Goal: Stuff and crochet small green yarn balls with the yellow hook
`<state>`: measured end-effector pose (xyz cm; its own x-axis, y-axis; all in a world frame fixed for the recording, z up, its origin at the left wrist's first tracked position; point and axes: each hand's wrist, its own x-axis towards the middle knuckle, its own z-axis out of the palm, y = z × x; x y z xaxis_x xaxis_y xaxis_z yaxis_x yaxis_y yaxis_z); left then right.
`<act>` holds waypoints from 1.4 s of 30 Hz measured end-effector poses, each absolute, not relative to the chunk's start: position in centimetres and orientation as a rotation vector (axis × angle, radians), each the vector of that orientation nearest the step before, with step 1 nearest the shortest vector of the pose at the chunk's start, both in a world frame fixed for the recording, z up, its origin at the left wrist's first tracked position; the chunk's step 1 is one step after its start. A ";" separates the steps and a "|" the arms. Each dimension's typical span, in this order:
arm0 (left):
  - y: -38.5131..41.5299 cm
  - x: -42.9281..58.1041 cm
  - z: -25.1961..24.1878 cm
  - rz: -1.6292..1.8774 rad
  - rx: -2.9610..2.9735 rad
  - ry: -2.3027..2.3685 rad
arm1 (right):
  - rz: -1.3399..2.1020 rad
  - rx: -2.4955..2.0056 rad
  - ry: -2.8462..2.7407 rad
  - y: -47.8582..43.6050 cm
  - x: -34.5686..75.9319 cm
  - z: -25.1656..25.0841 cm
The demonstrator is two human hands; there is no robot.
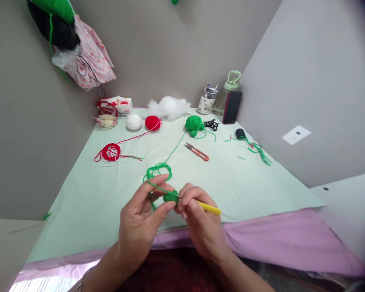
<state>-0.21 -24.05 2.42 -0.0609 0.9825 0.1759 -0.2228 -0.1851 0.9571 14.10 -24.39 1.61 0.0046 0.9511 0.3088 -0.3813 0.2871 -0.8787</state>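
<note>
Dark red cloth (167, 271) is what lies closest, low between the forearms of someone working at a pale green tabletop (231, 178). I'll place everything by the orange-handled snips (197, 152) lying on it. Nearer the person than the snips, and to their left, a small green piece (169, 196) is held up over the near part of the tabletop. The left hand (141, 219) has it pinched between thumb and fingers, the rest of that hand loosely curved, with a green strand (162, 189) running over the index finger. The right hand (202, 221), on the near side of the snips, has its fingers closed on a yellow-handled hook (209, 207), whose metal end meets the piece; I can't make out the very tip.

Just left of the snips, towards the person, lies a loose green coil (159, 172), and a thread leads from it to the green ball (194, 123) beyond them. Well left of the snips is a red coil (111, 152); beyond and left of them sit a red ball (153, 123) and white stuffing (168, 107).

I'd judge the piece only partly worked: it has a small rounded body, but remains unfinished, with yarn attached. How many stitches remain, I can't tell.
</note>
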 end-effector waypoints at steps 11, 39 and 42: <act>-22.6 -0.7 3.6 1.011 0.583 0.739 | -0.107 -0.673 -1.853 -22.3 17.2 1.1; -22.6 -0.7 4.0 1.123 0.822 0.854 | 0.199 -0.722 -1.857 -25.4 18.9 0.3; -22.9 -0.4 4.0 1.195 0.921 0.922 | 0.158 -0.732 -1.913 -25.6 19.2 0.2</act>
<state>-0.45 -22.89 4.00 0.1283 0.9876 -0.0901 -0.3376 0.1290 0.9324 19.18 -25.56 0.15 -0.2786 0.5539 0.7846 0.4177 0.8055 -0.4203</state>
